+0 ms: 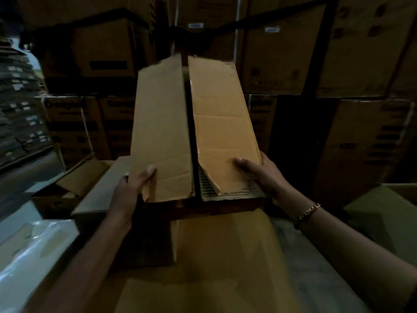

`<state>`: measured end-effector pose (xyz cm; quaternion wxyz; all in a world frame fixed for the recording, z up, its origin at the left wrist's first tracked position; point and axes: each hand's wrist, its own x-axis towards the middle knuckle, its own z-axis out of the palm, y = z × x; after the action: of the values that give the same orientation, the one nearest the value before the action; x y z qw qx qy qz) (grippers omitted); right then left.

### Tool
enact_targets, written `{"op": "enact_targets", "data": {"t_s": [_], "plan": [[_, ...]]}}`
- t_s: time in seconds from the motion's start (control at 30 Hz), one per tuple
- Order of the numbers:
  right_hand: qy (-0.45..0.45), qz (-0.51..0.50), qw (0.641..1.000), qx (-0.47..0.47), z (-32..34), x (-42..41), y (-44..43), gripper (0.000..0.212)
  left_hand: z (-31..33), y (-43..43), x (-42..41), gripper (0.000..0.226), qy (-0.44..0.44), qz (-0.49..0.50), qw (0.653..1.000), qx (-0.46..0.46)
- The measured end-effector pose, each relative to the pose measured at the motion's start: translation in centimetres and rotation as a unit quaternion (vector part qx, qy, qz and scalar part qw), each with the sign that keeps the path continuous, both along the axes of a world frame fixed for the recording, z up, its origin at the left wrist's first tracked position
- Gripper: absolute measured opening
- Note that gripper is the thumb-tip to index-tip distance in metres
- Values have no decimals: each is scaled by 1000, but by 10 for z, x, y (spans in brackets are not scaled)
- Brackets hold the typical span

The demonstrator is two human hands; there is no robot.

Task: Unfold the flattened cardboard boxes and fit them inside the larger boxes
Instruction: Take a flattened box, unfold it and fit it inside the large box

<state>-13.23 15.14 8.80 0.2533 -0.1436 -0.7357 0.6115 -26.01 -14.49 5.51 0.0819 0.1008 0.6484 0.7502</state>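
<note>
I hold a brown cardboard box up in front of me, its two long flaps closed with a dark gap running between them. My left hand grips the near left corner, thumb on top of the left flap. My right hand grips the near right corner, fingers on the right flap; a bracelet sits on that wrist. The near end of the right flap is torn and shows ridged layers underneath. Below my arms lies a larger box with a tan cardboard surface.
Stacked printed cartons fill the wall ahead and to the right. An open smaller box sits at the left. Clear plastic sheeting lies at the lower left. Another box corner shows at the right. Stacked flat items stand far left.
</note>
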Motion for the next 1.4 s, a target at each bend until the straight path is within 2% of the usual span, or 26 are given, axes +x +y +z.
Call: {"op": "enact_targets", "data": {"t_s": [0.1, 0.2, 0.33, 0.37, 0.47, 0.5, 0.63, 0.7, 0.8, 0.87, 0.93, 0.97, 1.2, 1.4], "plan": [[3, -17, 1000, 21, -4, 65, 40, 62, -9, 49, 45, 87, 29, 0, 999, -22], [-11, -34, 999, 32, -12, 132, 89, 72, -14, 102, 99, 104, 36, -34, 998, -37], [-46, -80, 994, 51, -20, 222, 153, 80, -27, 172, 171, 104, 37, -55, 998, -12], [-54, -89, 993, 55, -20, 243, 167, 84, -30, 191, 190, 102, 35, -63, 997, -6], [-73, -108, 990, 51, -20, 294, 203, 97, -38, 238, 232, 66, 45, -80, 995, 26], [-76, -119, 989, 47, -21, 315, 219, 101, -40, 259, 247, 63, 52, -90, 994, 31], [-74, -147, 985, 43, -22, 378, 283, 109, -37, 331, 284, 98, 68, -151, 986, 30], [-60, -169, 983, 40, -20, 401, 312, 100, -34, 367, 295, 100, 58, -195, 978, 35], [-47, -204, 977, 41, -16, 430, 359, 87, -32, 428, 307, 89, 71, -233, 970, 20], [-36, -243, 969, 33, -14, 445, 392, 77, -35, 473, 311, 104, 74, -254, 964, 18], [-35, -281, 959, 20, -9, 458, 427, 74, -39, 521, 315, 134, 70, -267, 961, 7], [-40, -299, 953, 17, -4, 464, 445, 75, -38, 545, 321, 137, 64, -272, 960, 8], [-88, -367, 924, 62, 3, 505, 553, 88, -38, 677, 374, 86, 63, -280, 957, 30], [-145, -342, 926, 61, 6, 523, 635, 94, -49, 747, 396, 112, 85, -250, 964, -23]]}}
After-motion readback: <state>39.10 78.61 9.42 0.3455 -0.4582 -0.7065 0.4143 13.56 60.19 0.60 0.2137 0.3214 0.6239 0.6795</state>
